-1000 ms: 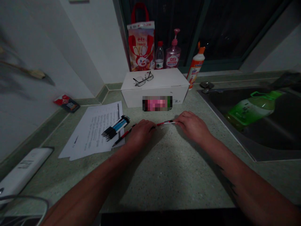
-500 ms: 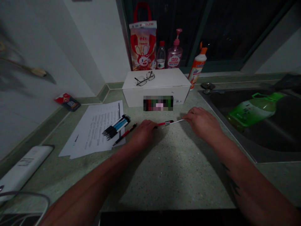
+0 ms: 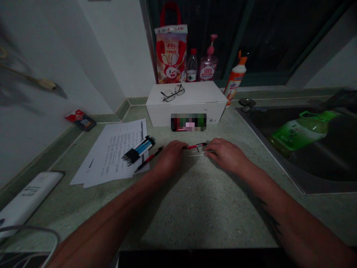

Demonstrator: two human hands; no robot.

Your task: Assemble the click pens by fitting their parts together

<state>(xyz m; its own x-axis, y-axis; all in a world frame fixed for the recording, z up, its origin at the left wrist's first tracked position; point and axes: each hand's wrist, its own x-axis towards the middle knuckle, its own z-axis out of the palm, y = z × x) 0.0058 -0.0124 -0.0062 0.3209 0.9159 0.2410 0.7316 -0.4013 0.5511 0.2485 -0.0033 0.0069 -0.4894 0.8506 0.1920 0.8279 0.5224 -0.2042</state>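
Compared with the earlier frame, the right hand point(image 3: 224, 152) is now resting closer to the left hand point(image 3: 171, 154), and the thin pale rod point(image 3: 195, 155) is lying lower, on the near side of the red pen point(image 3: 195, 146).

The bench point(image 3: 192, 223) is spanning the view as a flat, speckled grey-green slab. At its right, the rectangular metal sink point(image 3: 323, 187) is showing a smooth, dull rim and holding a translucent green plastic bottle point(image 3: 299, 132) on its side. Behind the hands, a smooth white cardboard box point(image 3: 185, 111) is sitting square-edged and closed; wire-framed glasses point(image 3: 173, 93) are resting on its top. At the left, flat printed paper sheets point(image 3: 111, 152) are overlapping and carrying a row of slender blue, white and black pens point(image 3: 139, 150). A red-and-black pen point(image 3: 148, 159) is lying aslant beside that row, partly over the paper edge.

The left hand is pinching the near end of the red pen between its fingertips; the slim cylindrical barrel is projecting toward the right hand. The right fingertips are gathering at the straight, needle-like rod's right end; whether they are clamping it cannot be told.
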